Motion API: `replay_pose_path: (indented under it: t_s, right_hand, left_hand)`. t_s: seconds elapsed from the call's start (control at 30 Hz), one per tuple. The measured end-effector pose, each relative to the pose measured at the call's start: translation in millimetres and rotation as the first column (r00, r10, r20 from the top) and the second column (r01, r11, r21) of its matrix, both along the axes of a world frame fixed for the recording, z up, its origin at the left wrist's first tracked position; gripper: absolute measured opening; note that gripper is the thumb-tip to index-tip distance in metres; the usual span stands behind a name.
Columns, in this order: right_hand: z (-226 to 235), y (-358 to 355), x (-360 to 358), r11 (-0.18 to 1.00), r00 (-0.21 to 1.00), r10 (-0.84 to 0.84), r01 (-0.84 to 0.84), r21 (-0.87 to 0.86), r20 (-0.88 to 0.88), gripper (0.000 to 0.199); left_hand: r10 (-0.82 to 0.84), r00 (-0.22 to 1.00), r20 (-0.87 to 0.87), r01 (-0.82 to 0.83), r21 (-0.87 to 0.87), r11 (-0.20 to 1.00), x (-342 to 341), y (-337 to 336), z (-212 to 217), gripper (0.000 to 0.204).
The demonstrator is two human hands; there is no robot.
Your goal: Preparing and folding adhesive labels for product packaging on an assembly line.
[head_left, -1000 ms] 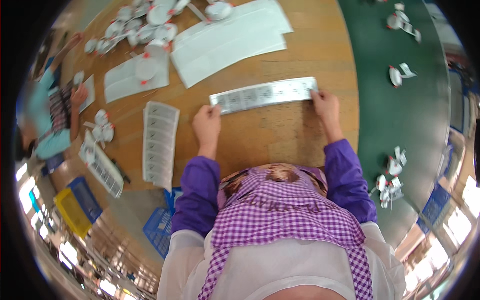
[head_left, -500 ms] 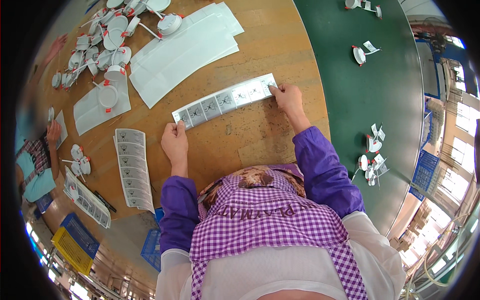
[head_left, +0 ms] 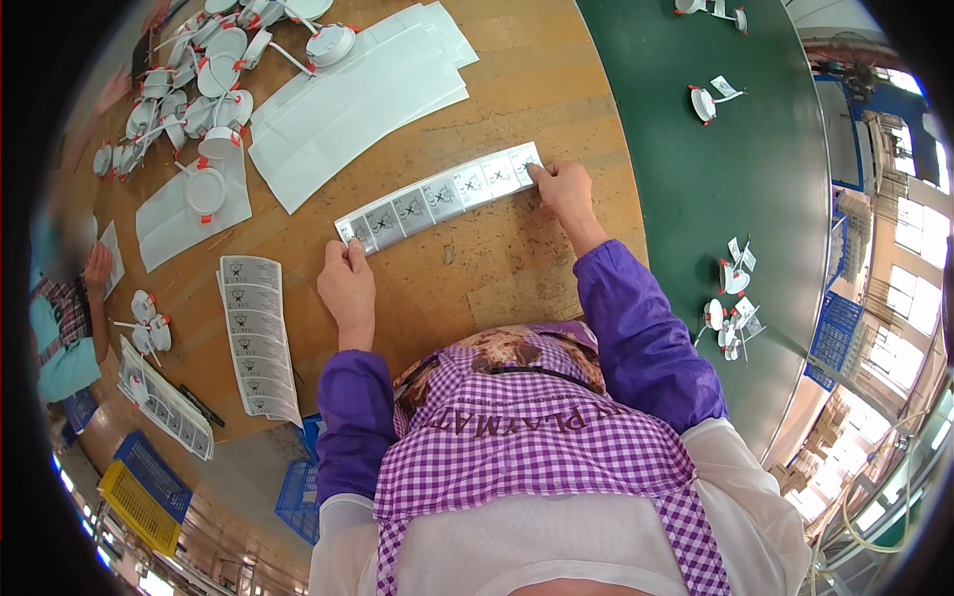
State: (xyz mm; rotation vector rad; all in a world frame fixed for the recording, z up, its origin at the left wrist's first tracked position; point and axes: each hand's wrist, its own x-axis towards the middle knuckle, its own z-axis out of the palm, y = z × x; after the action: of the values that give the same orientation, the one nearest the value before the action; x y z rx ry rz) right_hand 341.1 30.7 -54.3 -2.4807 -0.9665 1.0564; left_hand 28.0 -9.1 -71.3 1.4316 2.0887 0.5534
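Label strip (head_left: 440, 198) flat between left hand (head_left: 347, 285) and right hand (head_left: 562, 186).

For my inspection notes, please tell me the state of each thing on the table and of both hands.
Label strip: flat on the table, held at both ends.
Left hand: fingertips on the strip's left end.
Right hand: fingertips on its right end.
Label stack: lying flat, untouched.
White sheets: flat, overlapping.
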Motion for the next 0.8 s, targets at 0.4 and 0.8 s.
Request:
replay_pose_path:
  t_s: [0.4, 0.8]
  right_hand:
    - [-8, 6, -4, 0.992, 0.992, 0.088, -0.079, -0.099, 0.085, 0.037]
    - [-12, 7, -1, 0.998, 0.998, -0.036, 0.033, -0.055, -0.049, 0.036]
  left_hand:
    - [-0.042, 0.994, -0.097, 0.047, 0.047, 0.998, -6, -1, 2, 0.024]
    - [-0.014, 0.999, -0.046, 0.011, -0.067, 0.998, -9, 4, -2, 0.029]
